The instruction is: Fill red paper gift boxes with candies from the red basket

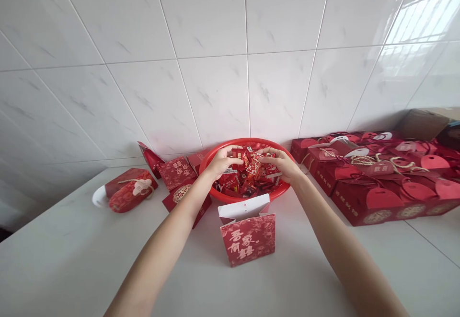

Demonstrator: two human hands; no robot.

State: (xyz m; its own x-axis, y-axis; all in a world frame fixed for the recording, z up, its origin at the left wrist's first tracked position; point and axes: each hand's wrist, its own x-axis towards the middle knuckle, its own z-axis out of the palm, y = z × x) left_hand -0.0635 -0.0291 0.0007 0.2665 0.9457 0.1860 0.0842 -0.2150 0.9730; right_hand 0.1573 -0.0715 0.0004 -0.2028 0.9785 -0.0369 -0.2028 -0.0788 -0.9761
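A red plastic basket point(265, 143) full of small red-wrapped candies point(230, 181) stands against the wall. Over its left side, my left hand point(224, 162) has its thumb and fingers closed around a red candy packet point(237, 154). My right hand point(282, 163) reaches in from the other side, its fingers curled on a patterned red packet point(254, 163). In front of the basket, an upright red gift box point(247, 240) with pale characters stands with its top open and white inner flap raised. Parts of the packets are hidden by my fingers.
Several red gift boxes point(384, 197) tied with cord sit in rows at the right, beside a brown carton point(424, 125). Left of the basket are red cards point(178, 173) and a red box with a tag point(131, 190). A tiled wall point(215, 101) borders the white tabletop point(89, 254).
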